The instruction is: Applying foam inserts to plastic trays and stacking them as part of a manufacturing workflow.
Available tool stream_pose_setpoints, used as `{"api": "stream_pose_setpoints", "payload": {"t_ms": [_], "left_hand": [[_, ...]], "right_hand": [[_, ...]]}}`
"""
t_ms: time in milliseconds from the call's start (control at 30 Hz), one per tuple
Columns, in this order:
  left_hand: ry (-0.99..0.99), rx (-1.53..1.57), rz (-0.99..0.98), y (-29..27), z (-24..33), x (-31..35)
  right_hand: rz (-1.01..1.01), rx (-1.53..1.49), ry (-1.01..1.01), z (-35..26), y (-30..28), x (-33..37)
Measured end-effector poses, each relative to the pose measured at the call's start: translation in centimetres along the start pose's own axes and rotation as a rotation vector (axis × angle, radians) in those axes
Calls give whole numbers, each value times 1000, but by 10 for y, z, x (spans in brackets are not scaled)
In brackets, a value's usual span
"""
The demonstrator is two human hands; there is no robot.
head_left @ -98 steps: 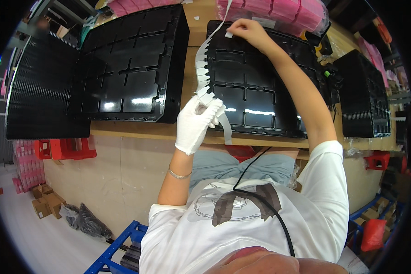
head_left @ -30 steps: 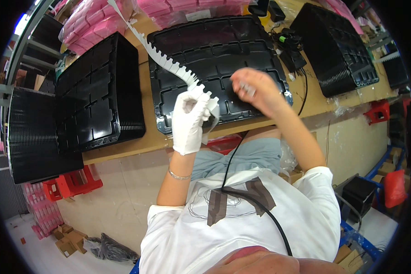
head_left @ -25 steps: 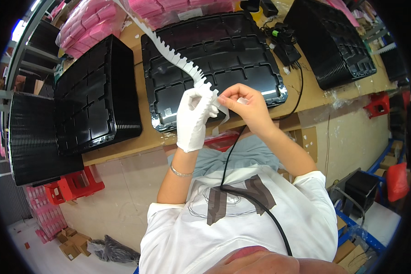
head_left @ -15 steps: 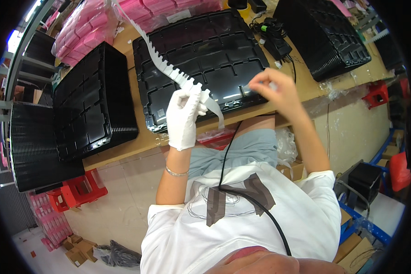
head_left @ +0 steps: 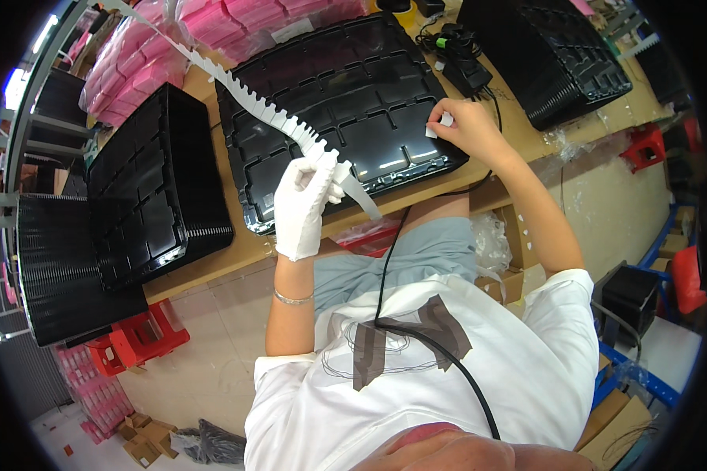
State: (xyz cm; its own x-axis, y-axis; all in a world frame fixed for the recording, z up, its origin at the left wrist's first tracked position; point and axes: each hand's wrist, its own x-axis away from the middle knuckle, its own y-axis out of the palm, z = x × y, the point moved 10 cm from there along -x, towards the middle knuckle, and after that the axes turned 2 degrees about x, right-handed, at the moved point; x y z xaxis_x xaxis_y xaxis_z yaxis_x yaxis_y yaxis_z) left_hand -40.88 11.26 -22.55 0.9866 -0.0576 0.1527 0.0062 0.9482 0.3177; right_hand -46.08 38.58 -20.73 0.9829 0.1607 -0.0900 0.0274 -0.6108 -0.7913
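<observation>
A long strip of white labels (head_left: 259, 108), its tabs standing up along one edge, runs down from the upper left into my white-gloved left hand (head_left: 300, 210). The fingers are pinched on it, and its bare tail hangs past them over the near edge of a black plastic tray (head_left: 346, 118). My bare right hand (head_left: 473, 132) pinches a small white label (head_left: 432, 132) at the tray's right corner; whether the label touches the tray I cannot tell. The tray is wide, glossy and divided by moulded ridges, lying flat in front of me on the table.
Stacks of black trays (head_left: 145, 184) stand at the left, another tray stack (head_left: 546, 63) at the far right. Pink wrapped packs (head_left: 267, 17) lie behind. Black adapters with cables (head_left: 462, 67) sit right of the tray. Red stools (head_left: 145, 334) are below the table edge.
My right hand has moved up and slightly right, to the tray's corner, with the small label. The left hand has shifted a little left and down, still pinching the strip.
</observation>
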Motion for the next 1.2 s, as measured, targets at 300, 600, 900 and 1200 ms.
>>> {"api": "stream_pose_setpoints", "payload": {"t_ms": [300, 600, 900, 1200], "left_hand": [[2, 2, -25, 1, 0, 0], [66, -177, -3, -1, 4, 12], [92, -424, -64, -46, -21, 84], [92, -1143, 68, -83, 82, 94]], "right_hand": [[51, 84, -3, -3, -1, 0], [-82, -382, -16, -3, -4, 34], [-332, -411, 757, 278, 118, 283], [258, 630, 948, 310, 4, 321]]}}
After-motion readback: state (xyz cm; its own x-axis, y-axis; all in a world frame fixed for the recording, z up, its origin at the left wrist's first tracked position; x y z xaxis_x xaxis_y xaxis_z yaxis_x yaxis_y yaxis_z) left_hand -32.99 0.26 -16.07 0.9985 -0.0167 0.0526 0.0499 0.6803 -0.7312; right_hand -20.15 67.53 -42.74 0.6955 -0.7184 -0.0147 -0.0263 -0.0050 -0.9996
